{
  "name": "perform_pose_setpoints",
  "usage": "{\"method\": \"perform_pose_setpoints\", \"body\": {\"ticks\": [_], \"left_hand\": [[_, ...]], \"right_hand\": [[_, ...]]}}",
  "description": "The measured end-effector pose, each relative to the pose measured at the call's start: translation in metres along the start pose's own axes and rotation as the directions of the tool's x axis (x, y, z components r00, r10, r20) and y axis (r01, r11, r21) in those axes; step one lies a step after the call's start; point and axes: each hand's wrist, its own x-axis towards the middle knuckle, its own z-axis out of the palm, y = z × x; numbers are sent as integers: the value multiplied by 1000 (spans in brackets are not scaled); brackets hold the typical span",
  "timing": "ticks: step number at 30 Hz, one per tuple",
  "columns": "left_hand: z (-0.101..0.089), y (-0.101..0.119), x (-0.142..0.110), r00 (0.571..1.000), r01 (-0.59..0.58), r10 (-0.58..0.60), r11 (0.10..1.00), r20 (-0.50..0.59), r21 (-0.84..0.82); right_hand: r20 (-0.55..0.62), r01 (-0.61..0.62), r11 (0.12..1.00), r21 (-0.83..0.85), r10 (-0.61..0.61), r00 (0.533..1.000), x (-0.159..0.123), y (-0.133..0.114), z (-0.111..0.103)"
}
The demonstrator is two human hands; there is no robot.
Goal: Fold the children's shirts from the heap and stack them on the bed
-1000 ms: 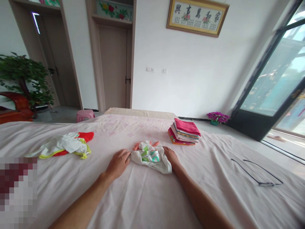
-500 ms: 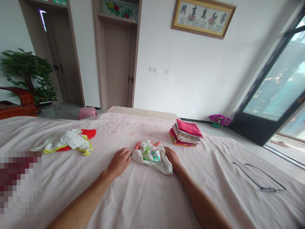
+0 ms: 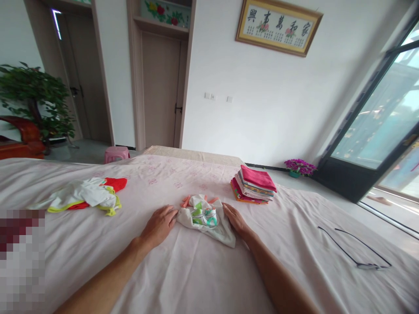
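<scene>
A small printed garment (image 3: 204, 218) is pinned flat on the bedsheet (image 3: 203, 274) between the left hand (image 3: 159, 225) and right hand (image 3: 236, 221), fingers extended and gripping nothing.

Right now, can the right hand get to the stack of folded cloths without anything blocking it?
Probably yes. The right hand rests beside the small white garment, and only bare sheet lies between it and the stack of folded cloths farther back.

Small white garment (image 3: 204, 216) — green print, orange trim — lies crumpled on the pink sheet (image 3: 196, 270), mid-bed
</scene>
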Motion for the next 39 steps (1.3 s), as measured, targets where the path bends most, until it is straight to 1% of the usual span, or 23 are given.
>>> {"method": "perform_pose_setpoints", "body": {"ticks": [3,5,8,10,12,13,14,15,16,17,19,21,23,25,27,29,31,32,33,35,37,39], "left_hand": [[0,0,1,1000,0,0,1000,7,-30],[-1,0,1,1000,14,-13,997,6,-70],[-2,1,2,999,48,-48,989,7,-138],[-3,1,2,997,72,-71,977,9,-201],[-4,0,3,994,106,-111,954,1,-282],[-4,-1,3,990,132,-142,934,-6,-332],[-5,-2,3,983,163,-182,906,-12,-390],[-6,-3,3,974,196,-227,867,-12,-459],[-7,-4,3,963,224,-269,816,-6,-533],[-8,-5,4,953,243,-303,756,6,-608],[-11,-5,6,939,264,-342,635,43,-726],[-13,-5,8,933,279,-351,554,84,-784],[-13,-5,9,935,296,-330,518,132,-803],[-11,-5,10,942,309,-281,518,182,-798],[-9,-4,12,946,318,-232,541,225,-779],[-8,1,15,945,327,-209,542,252,-774],[-9,9,18,947,320,-186,512,261,-798],[-10,14,19,950,311,-171,502,260,-807],[-12,19,20,954,300,-160,511,254,-806],[-14,28,20,960,279,-157,585,232,-761],[-15,35,18,962,275,-187,669,201,-691],[-15,38,16,956,291,-229,706,181,-646]], "right_hand": [[49,-62,997,42,60,997,10,-5,2],[61,-106,994,27,104,993,18,-8,4],[22,-161,985,-53,163,986,30,-14,9],[-20,-163,985,-61,162,987,35,-21,17],[-27,-135,991,25,135,990,36,-35,28],[-5,-125,986,111,127,992,34,-44,34],[44,-126,969,214,119,992,30,-54,41],[105,-145,931,334,116,988,25,-66,48],[200,-184,879,440,104,974,19,-78,54],[284,-220,832,510,79,956,12,-90,59],[327,-252,752,609,51,943,1,-108,65],[306,-270,699,663,76,949,-5,-117,66],[267,-285,657,698,131,955,-5,-117,64],[249,-300,609,734,170,954,-3,-112,60],[269,-318,563,763,171,948,0,-107,58],[327,-348,546,762,139,935,0,-106,57],[391,-376,566,734,101,915,-2,-108,60],[414,-382,589,712,87,906,-4,-109,61],[431,-379,622,685,73,899,-5,-111,63],[459,-349,712,610,42,887,-7,-113,65],[496,-282,816,505,-7,868,-8,-113,68],[535,-198,908,369,-34,844,-9,-111,71]]}}
